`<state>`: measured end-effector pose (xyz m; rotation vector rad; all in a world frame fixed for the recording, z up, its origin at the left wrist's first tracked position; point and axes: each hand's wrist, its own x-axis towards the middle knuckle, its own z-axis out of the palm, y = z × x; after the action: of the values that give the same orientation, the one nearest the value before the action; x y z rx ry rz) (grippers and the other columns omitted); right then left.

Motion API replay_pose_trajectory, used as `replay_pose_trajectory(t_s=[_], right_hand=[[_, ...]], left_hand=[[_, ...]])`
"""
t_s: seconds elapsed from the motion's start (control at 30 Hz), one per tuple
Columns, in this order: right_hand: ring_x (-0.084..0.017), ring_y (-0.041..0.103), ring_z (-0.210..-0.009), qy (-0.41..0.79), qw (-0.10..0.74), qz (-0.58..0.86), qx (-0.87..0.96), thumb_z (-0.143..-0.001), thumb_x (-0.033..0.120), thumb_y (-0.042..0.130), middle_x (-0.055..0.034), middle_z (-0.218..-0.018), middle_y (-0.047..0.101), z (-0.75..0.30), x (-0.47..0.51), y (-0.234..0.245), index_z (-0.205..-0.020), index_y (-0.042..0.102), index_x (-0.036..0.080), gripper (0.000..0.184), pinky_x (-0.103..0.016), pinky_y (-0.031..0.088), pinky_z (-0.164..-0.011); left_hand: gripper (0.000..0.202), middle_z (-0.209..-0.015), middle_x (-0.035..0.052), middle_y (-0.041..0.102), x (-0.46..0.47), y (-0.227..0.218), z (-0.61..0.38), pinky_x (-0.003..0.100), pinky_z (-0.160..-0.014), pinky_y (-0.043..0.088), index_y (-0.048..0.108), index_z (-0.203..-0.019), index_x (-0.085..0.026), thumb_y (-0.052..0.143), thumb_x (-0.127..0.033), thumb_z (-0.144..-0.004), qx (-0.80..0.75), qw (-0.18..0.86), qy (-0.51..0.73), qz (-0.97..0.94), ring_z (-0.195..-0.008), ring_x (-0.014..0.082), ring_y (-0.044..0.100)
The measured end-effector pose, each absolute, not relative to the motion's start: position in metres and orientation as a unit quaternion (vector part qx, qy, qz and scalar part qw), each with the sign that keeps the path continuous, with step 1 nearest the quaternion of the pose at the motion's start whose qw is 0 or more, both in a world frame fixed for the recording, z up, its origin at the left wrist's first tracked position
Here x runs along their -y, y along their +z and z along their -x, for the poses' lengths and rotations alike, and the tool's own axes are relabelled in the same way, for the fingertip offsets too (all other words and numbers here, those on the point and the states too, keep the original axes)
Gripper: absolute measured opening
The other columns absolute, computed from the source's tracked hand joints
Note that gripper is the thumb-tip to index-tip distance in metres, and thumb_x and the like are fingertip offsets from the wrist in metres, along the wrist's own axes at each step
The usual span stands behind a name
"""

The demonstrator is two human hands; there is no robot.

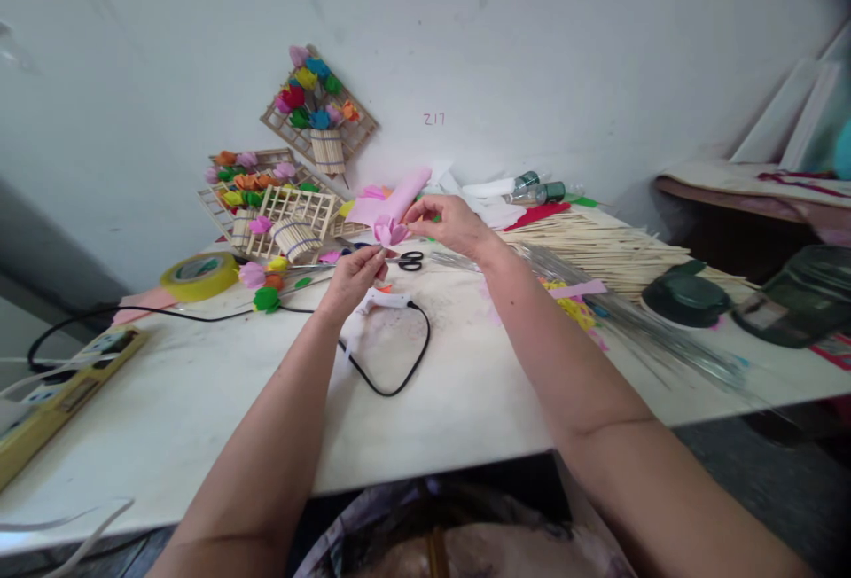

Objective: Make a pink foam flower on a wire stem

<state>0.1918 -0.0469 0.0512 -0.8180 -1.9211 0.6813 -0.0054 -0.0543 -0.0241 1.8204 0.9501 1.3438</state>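
My left hand [360, 277] is closed in a pinch at the base of a pink paper flower [389, 231], holding it upright over the table. From the other side, my right hand [447, 225] pinches at the edge of the flower's petals with thumb and forefinger. Just below my left hand lies a white glue gun [384, 299] with a black cord. Black-handled scissors [411, 261] rest beyond it. Behind the flower is a sheet of pink crepe paper [392, 203]. Loose paper flowers, one a pink bloom [252, 275], lie left of my left hand.
Flower-filled wooden lattices [319, 117] lean at the back wall. Yellow tape [199, 276] and a power strip [73, 387] are on the left. Bamboo sticks [598, 241], wires [665, 339], a dark green lid [686, 294] and a jar [798, 299] lie right.
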Motion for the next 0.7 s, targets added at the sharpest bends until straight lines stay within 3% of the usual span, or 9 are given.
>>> replay_pose_trajectory(t_s=[0.17, 0.47, 0.7], right_hand=[[-0.014, 0.054, -0.076, 0.275, 0.43, 0.328, 0.795, -0.067, 0.029, 0.063, -0.0045, -0.082, 0.065, -0.1892, 0.0457, 0.0479, -0.077, 0.063, 0.014, 0.017, -0.028, 0.041, -0.073], [-0.012, 0.048, -0.069, 0.289, 0.412, 0.331, 0.798, -0.063, 0.031, 0.065, 0.0003, -0.071, 0.054, -0.1886, 0.0426, 0.0428, -0.068, 0.058, 0.014, 0.018, -0.026, 0.036, -0.066], [-0.01, 0.043, -0.065, 0.408, 0.392, 0.343, 0.75, -0.06, 0.032, 0.065, 0.003, -0.067, 0.05, -0.1888, 0.0444, 0.0424, -0.063, 0.056, 0.016, 0.019, -0.025, 0.034, -0.064]], left_hand=[[0.037, -0.053, -0.0041, 0.043, 0.0527, -0.0261, 0.009, 0.02, -0.042, 0.02, 0.067, -0.091, -0.013, 0.058, -0.046, -0.08, -0.362, 0.411, 0.491, -0.677, -0.044, 0.0047, 0.029], [0.038, -0.054, -0.003, 0.043, 0.0606, -0.0197, 0.008, 0.021, -0.041, 0.016, 0.066, -0.091, -0.012, 0.058, -0.047, -0.08, -0.363, 0.466, 0.449, -0.67, -0.045, 0.0047, 0.027], [0.038, -0.051, -0.0042, 0.04, 0.0557, -0.0228, 0.0081, 0.021, -0.042, 0.016, 0.068, -0.09, -0.013, 0.059, -0.048, -0.079, -0.367, 0.445, 0.459, -0.676, -0.044, 0.0049, 0.027]])
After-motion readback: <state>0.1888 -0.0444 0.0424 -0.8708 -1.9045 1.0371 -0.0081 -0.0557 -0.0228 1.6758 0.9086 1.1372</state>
